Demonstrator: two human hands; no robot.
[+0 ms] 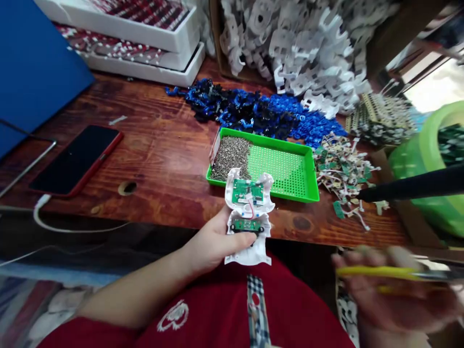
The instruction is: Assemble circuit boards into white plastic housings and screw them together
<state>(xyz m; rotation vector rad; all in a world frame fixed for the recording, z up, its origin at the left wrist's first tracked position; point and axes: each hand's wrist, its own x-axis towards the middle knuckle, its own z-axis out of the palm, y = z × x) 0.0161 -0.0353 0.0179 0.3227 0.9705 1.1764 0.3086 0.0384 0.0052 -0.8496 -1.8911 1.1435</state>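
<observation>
My left hand (213, 244) is closed around a white plastic housing (249, 217) with two small green circuit boards and a red wire in it, held just in front of the table's near edge. My right hand (391, 290) is low at the right, smeared by motion, with a thin yellow tool (377, 272) across its fingers. Right behind the housing sits a green perforated tray (286, 169) with a heap of tiny screws (230, 157) in its left half.
On the wooden table lie a red-cased phone (78, 159) with a white cable at left, blue plastic parts (253, 111), white plastic shells (304, 43), loose small circuit boards (340, 171), white foam trays (145, 34) and a green basket (431, 159). A black tool tip (406, 188) pokes in from the right.
</observation>
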